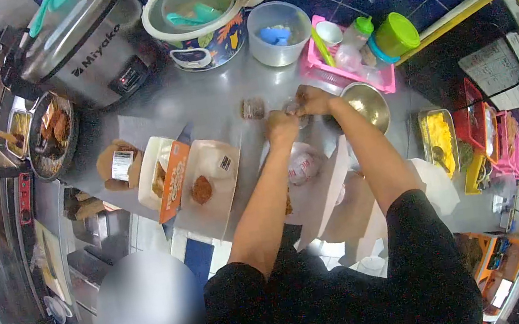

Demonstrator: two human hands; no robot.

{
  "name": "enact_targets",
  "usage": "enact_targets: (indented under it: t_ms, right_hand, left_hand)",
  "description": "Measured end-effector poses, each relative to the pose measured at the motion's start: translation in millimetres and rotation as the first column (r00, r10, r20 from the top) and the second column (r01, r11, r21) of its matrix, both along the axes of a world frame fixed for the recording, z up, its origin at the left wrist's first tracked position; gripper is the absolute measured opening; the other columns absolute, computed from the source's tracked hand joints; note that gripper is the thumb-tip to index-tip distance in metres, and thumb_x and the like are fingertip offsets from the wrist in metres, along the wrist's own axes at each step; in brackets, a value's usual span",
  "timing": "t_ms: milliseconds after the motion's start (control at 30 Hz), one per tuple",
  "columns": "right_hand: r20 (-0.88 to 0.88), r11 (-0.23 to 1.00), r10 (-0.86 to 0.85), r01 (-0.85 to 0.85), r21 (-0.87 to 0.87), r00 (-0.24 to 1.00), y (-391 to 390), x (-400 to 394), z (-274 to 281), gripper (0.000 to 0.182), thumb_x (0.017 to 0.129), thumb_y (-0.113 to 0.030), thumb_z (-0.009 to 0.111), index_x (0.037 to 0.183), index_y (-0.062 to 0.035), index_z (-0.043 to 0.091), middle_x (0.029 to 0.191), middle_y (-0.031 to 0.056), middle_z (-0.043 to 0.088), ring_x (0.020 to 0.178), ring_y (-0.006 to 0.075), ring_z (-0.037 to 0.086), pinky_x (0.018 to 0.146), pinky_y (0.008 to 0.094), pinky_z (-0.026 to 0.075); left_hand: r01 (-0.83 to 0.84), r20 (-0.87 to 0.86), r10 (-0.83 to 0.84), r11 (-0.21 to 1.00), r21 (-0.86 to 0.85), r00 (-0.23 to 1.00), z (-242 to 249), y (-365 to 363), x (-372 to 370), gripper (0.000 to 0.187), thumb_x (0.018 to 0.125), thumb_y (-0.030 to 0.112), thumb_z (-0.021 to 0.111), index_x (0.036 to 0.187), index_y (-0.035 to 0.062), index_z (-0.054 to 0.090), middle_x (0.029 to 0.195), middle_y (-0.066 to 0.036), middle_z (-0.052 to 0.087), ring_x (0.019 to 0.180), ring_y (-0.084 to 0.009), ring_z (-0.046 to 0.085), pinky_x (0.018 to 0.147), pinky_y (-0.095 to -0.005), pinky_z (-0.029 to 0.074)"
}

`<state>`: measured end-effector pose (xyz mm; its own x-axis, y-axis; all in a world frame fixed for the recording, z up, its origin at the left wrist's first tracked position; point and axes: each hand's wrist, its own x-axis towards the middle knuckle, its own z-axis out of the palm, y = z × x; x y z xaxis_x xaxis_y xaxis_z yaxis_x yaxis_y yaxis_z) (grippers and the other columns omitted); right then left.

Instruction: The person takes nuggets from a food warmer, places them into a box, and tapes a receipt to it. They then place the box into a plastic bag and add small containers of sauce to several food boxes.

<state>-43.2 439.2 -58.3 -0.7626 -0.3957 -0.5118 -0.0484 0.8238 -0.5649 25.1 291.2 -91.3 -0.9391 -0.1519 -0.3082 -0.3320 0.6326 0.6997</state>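
My left hand (282,126) and my right hand (313,99) meet over the steel counter (209,99), both closed on a small clear container (295,109) between them. What is inside it I cannot tell. A small jar with dark contents (253,109) stands just left of my left hand. Under my left forearm lies a clear plastic bag (304,165) with red print. An open white food box (204,177) with a fried piece in it sits to the left, beside an orange printed box (173,175).
At the back stand a Miyako rice cooker (88,46), an open patterned rice pot (195,13) and a clear tub (280,33). A pink tray (352,59) holds bottles and a green-lidded jar. A steel bowl (369,104) is by my right wrist. A tray of fried food (51,134) sits left.
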Motion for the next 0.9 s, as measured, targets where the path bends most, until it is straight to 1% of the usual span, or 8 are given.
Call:
enact_targets:
  t_ms: [100, 333, 400, 467, 533, 633, 733, 900]
  right_hand:
    - [-0.076, 0.996, -0.086, 0.086, -0.013, 0.993, 7, 8, 7, 0.075, 0.067, -0.045, 0.084, 0.115, 0.0058, 0.056, 0.107, 0.0191, 0.064, 0.098, 0.0275, 0.061, 0.080, 0.0366, 0.050]
    - [0.179, 0.810, -0.422, 0.458, -0.366, 0.889, -1, 59, 103, 0.083, 0.076, -0.052, 0.077, 0.127, 0.0066, 0.049, 0.117, 0.0182, 0.062, 0.099, 0.0251, 0.063, 0.068, 0.0331, 0.055]
    - [0.205, 0.760, -0.447, 0.490, -0.427, 0.871, -11, 87, 155, 0.079, 0.080, -0.059, 0.070, 0.125, 0.0037, 0.052, 0.113, 0.0163, 0.063, 0.092, 0.0219, 0.063, 0.062, 0.0308, 0.053]
    - [0.167, 0.777, -0.459, 0.486, -0.401, 0.872, -10, 112, 167, 0.079, 0.084, -0.067, 0.059, 0.122, 0.0022, 0.053, 0.106, 0.0138, 0.064, 0.090, 0.0194, 0.062, 0.061, 0.0309, 0.052]
    - [0.421, 0.454, -0.523, 0.660, -0.599, 0.741, -10, 145, 178, 0.077, 0.087, -0.071, 0.050, 0.115, 0.0005, 0.058, 0.103, 0.0102, 0.064, 0.086, 0.0192, 0.061, 0.063, 0.0323, 0.052]
    - [0.213, 0.472, -0.757, 0.742, -0.476, 0.618, -7, 205, 204, 0.070, 0.091, -0.067, 0.043, 0.093, -0.0006, 0.065, 0.078, 0.0127, 0.062, 0.073, 0.0234, 0.061, 0.063, 0.0398, 0.048]
    - [-0.058, 0.578, -0.751, 0.613, -0.538, 0.658, -1, 296, 185, 0.061, 0.096, -0.055, 0.044, 0.083, 0.0015, 0.063, 0.062, 0.0213, 0.056, 0.068, 0.0306, 0.061, 0.065, 0.0456, 0.045]
    - [0.344, 0.280, -0.826, 0.854, -0.438, 0.447, 4, 418, 181, 0.044, 0.097, -0.039, 0.054, 0.084, 0.0021, 0.063, 0.070, 0.0194, 0.062, 0.064, 0.0285, 0.060, 0.062, 0.0398, 0.047]
  left_hand:
    - [-0.134, 0.133, 0.120, 0.986, 0.100, 0.984, 16, 9, -4, 0.046, 0.080, 0.035, 0.069, 0.099, -0.0074, 0.066, 0.101, -0.030, 0.066, 0.099, -0.0428, 0.065, 0.086, -0.0444, 0.051]
    - [-0.010, -0.206, 0.110, 0.902, 0.432, 0.972, 81, -11, 8, 0.057, 0.083, 0.044, 0.058, 0.106, -0.0081, 0.063, 0.100, -0.027, 0.067, 0.094, -0.0388, 0.067, 0.080, -0.0424, 0.053]
    - [-0.302, 0.169, 0.254, 0.702, 0.645, 0.952, 153, -6, 31, 0.057, 0.089, 0.048, 0.053, 0.102, -0.0068, 0.063, 0.089, -0.022, 0.067, 0.086, -0.0317, 0.068, 0.071, -0.0391, 0.055]
    - [-0.252, 0.171, 0.186, 0.723, 0.644, 0.968, 188, -4, 54, 0.059, 0.095, 0.050, 0.045, 0.100, -0.0053, 0.063, 0.083, -0.019, 0.063, 0.086, -0.0255, 0.067, 0.061, -0.0357, 0.053]
    - [-0.041, -0.024, 0.066, 0.821, 0.569, 0.998, 214, -1, 83, 0.057, 0.099, 0.047, 0.042, 0.098, -0.0065, 0.062, 0.085, -0.020, 0.064, 0.087, -0.0250, 0.065, 0.065, -0.0368, 0.052]
    - [0.139, -0.212, -0.077, 0.945, 0.295, 0.974, 231, 7, 141, 0.054, 0.102, 0.042, 0.038, 0.097, -0.0069, 0.061, 0.084, -0.018, 0.064, 0.085, -0.0202, 0.062, 0.070, -0.0354, 0.048]
    - [0.176, -0.099, -0.147, 0.881, 0.440, 0.984, 238, 11, 216, 0.048, 0.104, 0.037, 0.038, 0.097, -0.0058, 0.059, 0.078, -0.010, 0.058, 0.076, -0.0143, 0.051, 0.069, -0.0323, 0.042]
    - [0.179, 0.154, -0.263, 0.892, 0.416, 0.952, 234, 25, 315, 0.041, 0.105, 0.032, 0.039, 0.098, -0.0035, 0.058, 0.075, -0.004, 0.050, 0.073, -0.0112, 0.042, 0.063, -0.0302, 0.039]
